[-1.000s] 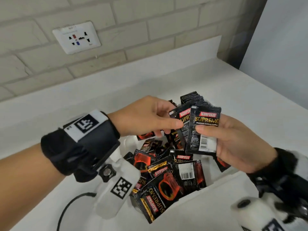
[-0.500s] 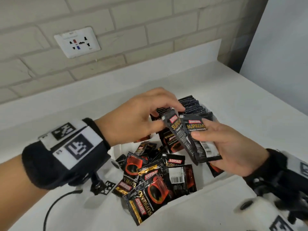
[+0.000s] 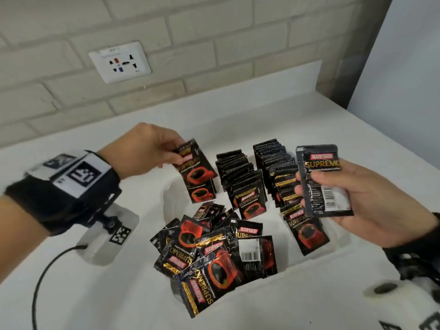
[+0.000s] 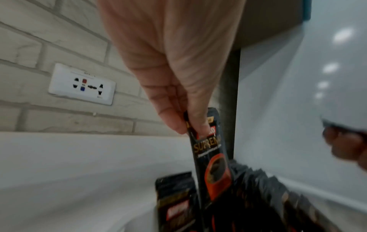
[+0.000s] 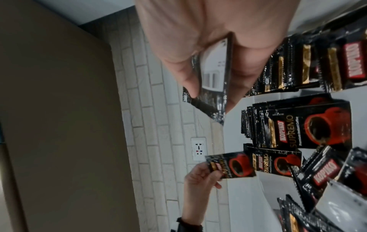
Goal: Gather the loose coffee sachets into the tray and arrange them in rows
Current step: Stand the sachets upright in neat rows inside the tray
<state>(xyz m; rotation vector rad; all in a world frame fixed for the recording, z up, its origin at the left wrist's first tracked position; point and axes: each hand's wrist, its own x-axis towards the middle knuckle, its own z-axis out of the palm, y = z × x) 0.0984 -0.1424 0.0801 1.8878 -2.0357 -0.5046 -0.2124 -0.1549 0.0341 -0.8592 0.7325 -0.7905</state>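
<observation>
A white tray [image 3: 316, 256] holds black Kopiko sachets: a middle row [image 3: 240, 177] and a right row [image 3: 278, 170] stand upright at the back, and a loose heap [image 3: 209, 253] lies at the front. My left hand [image 3: 152, 148] pinches one sachet [image 3: 195, 163] by its top edge, over a lone upright sachet [image 3: 202, 194] at the tray's back left. The same held sachet [image 4: 210, 150] hangs from thumb and finger in the left wrist view. My right hand [image 3: 362, 198] holds another sachet [image 3: 321, 179] upright, barcode side towards me, above the tray's right side.
The tray sits on a white counter [image 3: 357, 129] against a pale brick wall with a wall socket [image 3: 120, 61]. A white panel [image 3: 404, 67] stands at the right. A black cable [image 3: 45, 275] runs from my left wrist mount across the counter's left part.
The hands have parted: the left one carried its sachet left and back to the tray's back-left corner, the right one moved right with its sachet. The rows behind them now show.
</observation>
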